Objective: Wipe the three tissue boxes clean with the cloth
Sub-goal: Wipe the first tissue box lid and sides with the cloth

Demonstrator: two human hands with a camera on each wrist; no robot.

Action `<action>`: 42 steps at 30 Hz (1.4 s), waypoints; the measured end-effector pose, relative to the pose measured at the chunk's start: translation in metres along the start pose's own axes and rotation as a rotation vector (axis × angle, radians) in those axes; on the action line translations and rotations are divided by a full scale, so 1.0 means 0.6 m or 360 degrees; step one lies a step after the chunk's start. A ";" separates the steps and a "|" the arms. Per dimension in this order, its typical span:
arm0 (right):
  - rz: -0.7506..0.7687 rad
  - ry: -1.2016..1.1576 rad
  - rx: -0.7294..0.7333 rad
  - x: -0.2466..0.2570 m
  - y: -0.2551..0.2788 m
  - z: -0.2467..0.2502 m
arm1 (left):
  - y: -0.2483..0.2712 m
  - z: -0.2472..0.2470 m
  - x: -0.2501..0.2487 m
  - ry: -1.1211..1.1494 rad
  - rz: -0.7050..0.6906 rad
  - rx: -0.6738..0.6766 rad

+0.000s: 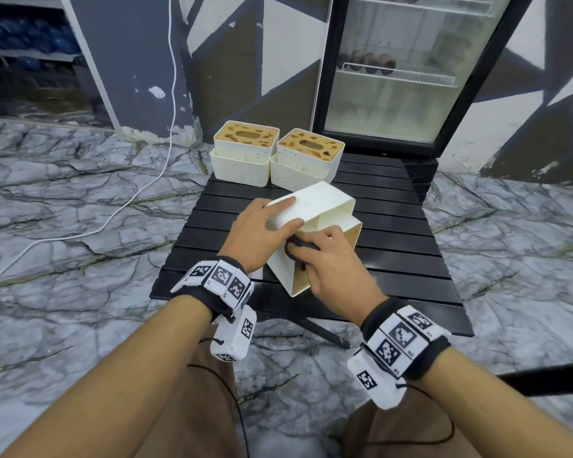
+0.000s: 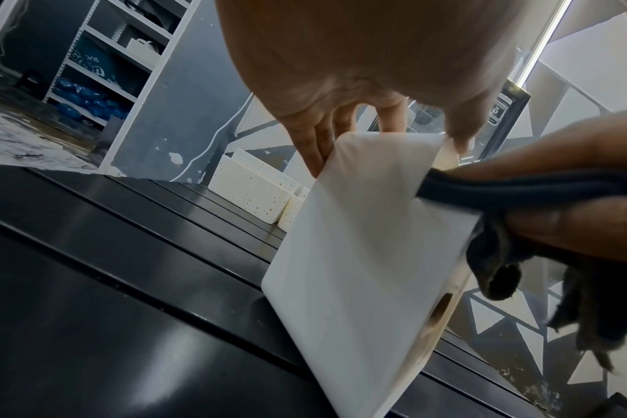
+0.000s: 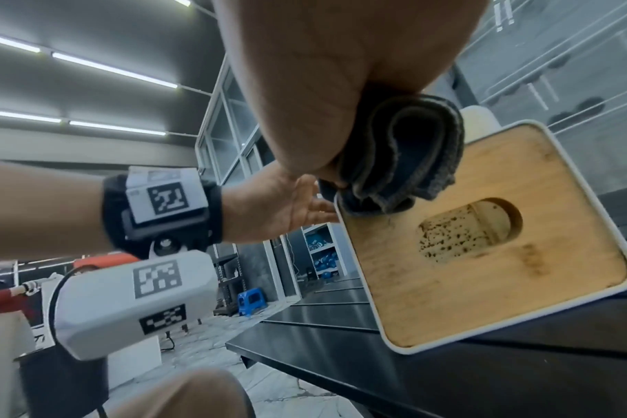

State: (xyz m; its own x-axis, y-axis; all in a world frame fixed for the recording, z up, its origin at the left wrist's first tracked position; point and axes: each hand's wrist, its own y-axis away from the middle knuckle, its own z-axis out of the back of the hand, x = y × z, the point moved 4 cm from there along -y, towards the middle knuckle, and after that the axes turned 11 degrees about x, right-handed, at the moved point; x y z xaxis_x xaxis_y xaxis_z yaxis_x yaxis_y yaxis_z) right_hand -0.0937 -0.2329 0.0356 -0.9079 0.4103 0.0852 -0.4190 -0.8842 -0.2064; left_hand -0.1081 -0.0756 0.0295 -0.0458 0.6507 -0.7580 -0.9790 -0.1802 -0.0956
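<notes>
A white tissue box (image 1: 321,200) with a wooden lid (image 3: 483,254) lies tipped on its side on the black slatted table (image 1: 394,259). My left hand (image 1: 262,226) grips it from the left, fingers across its upper face and thumb on the near edge. My right hand (image 1: 331,262) holds a bunched dark cloth (image 1: 298,249) against the box's upper near corner, by the lid's rim. In the left wrist view the cloth (image 2: 502,260) hangs from the right hand's fingers (image 2: 573,226) at the box's white side (image 2: 358,254). Two more boxes (image 1: 245,150) (image 1: 306,157) stand upright at the back, their lids stained.
A glass-door fridge (image 1: 394,77) stands just behind the table on the right. A white cable (image 1: 113,213) runs over the marble floor at the left. Shelving (image 1: 24,54) fills the far left. My knees sit below the table's near edge.
</notes>
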 end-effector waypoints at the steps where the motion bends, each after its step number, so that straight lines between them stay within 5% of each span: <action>1: -0.0026 -0.0052 -0.0017 -0.007 0.000 0.003 | 0.000 0.000 0.000 -0.0007 0.0000 0.0004; 6: -0.0239 -0.0296 -0.0082 -0.038 -0.008 0.009 | -0.001 0.000 -0.001 -0.0045 -0.0011 0.0005; 14: -0.0026 -0.0006 -0.0405 0.023 0.027 0.003 | 0.001 -0.002 0.001 -0.0021 -0.0011 -0.0017; 19: 0.0021 -0.0129 -0.0250 -0.030 0.037 -0.011 | 0.001 0.000 0.003 -0.0038 -0.0025 0.0008; 25: -0.0464 -0.0362 -0.0477 -0.115 0.050 0.004 | -0.001 -0.004 0.003 -0.0076 -0.0007 0.0025; 30: -0.0276 -0.0285 -0.0381 -0.072 0.040 0.001 | 0.002 -0.001 0.004 -0.0084 -0.0018 0.0048; 37: -0.0676 -0.0284 -0.0147 -0.122 0.015 0.020 | 0.005 -0.004 0.001 -0.0098 -0.0023 0.0047; 42: -0.0523 -0.0349 -0.0247 -0.069 0.024 0.008 | 0.005 -0.005 0.003 -0.0064 -0.0003 0.0024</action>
State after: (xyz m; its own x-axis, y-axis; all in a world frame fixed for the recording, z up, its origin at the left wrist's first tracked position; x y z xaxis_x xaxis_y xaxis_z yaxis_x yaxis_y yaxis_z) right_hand -0.0620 -0.2638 0.0340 -0.7139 0.5926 0.3731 -0.6952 -0.6635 -0.2766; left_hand -0.1106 -0.0774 0.0257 -0.0513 0.6801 -0.7313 -0.9820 -0.1677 -0.0871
